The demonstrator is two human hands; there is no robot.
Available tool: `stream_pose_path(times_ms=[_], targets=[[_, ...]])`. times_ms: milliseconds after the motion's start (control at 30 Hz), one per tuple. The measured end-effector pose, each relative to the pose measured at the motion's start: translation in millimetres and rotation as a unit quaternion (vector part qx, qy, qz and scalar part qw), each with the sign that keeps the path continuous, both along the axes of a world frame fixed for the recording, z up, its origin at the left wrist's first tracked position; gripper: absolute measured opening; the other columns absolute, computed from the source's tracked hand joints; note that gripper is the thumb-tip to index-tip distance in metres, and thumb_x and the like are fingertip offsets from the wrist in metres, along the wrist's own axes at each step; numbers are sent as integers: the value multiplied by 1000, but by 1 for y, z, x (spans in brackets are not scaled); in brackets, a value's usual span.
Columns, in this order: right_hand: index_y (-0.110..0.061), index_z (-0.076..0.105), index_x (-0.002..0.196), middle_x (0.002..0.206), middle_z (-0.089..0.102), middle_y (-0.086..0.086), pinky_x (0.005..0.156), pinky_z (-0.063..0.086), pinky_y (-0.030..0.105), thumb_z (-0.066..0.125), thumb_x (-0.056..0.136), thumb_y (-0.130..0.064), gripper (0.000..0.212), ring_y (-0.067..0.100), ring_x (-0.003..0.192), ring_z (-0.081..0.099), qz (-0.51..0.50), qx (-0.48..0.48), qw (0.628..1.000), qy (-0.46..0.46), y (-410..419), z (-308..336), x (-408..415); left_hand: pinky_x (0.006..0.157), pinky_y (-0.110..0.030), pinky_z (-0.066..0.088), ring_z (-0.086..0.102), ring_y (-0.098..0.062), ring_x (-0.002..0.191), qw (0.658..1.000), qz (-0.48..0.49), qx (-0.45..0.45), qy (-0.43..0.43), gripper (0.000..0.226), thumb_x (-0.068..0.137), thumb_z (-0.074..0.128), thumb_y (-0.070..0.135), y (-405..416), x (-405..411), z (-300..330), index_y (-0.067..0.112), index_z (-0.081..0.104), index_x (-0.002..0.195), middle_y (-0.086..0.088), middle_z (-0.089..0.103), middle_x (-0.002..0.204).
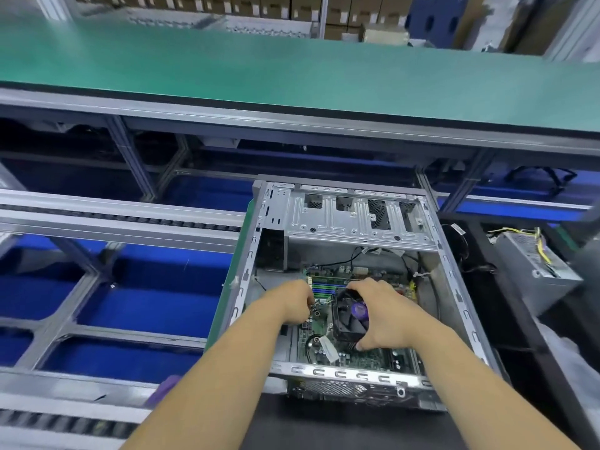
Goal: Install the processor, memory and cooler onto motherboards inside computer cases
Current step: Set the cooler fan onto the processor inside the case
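Note:
An open grey computer case (pixel 357 373) lies flat in front of me with a green motherboard (pixel 350 354) inside. On the board sits a black cooler (pixel 349 319) with a purple label at its fan hub. My right hand (pixel 386 315) grips the cooler, fingers curled over its far edge and thumb at its near corner. My left hand (pixel 292 302) reaches into the case just left of the cooler, fingers curled down at the board near the blue and green memory slots (pixel 323 290); what they touch is hidden.
A drive cage (pixel 354 216) spans the far half of the case. A grey power supply (pixel 535 264) with yellow wires lies to the right. A green conveyor belt (pixel 292 69) runs behind. Roller rails (pixel 113 219) and blue floor lie to the left.

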State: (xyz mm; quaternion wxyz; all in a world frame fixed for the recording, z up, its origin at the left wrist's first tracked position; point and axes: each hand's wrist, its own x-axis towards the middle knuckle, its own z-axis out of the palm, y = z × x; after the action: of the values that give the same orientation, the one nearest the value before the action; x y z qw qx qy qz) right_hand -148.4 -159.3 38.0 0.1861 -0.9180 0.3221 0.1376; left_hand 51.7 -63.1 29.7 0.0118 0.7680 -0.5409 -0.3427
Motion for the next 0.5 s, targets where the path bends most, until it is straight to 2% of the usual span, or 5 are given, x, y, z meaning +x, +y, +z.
stream_pose_path(times_ms=[67,167,300,400,500], targets=[[-27,18,158,150,32,-5,110,41,41,84,62,-57,120,22,137,29,6,-22,1000,-6,3,0,-4,83,-38,56,64,-30,95,1000,-7,-3,-15,21,89,55,3,0,1,-1,10,71,100,-11,69,96],[-28,21,156,143,33,-6,109,40,38,79,58,-60,117,20,130,28,7,-69,997,-28,3,2,-12,90,-42,56,63,-27,103,999,-23,0,-31,31,89,59,9,1,2,-1,21,69,116,-4,68,113],[-29,22,156,142,34,-8,108,41,38,83,57,-58,119,17,129,28,-9,-18,1000,-21,0,2,-13,95,-42,51,52,-27,123,999,-10,-1,-35,51,90,53,13,-1,5,-2,29,52,139,-6,57,134],[-27,19,159,147,33,-6,111,40,40,85,62,-56,120,20,134,30,22,-12,1000,1,2,-2,-5,102,-48,47,34,-28,138,999,-20,33,-36,59,88,51,10,-2,5,-4,24,45,145,-11,48,142],[-27,17,160,149,33,-7,111,41,41,85,65,-55,120,21,136,29,18,-15,1000,-5,1,-5,1,104,-51,45,23,-28,144,997,-31,55,-51,58,87,49,5,-1,4,-3,16,46,144,-10,46,146]])
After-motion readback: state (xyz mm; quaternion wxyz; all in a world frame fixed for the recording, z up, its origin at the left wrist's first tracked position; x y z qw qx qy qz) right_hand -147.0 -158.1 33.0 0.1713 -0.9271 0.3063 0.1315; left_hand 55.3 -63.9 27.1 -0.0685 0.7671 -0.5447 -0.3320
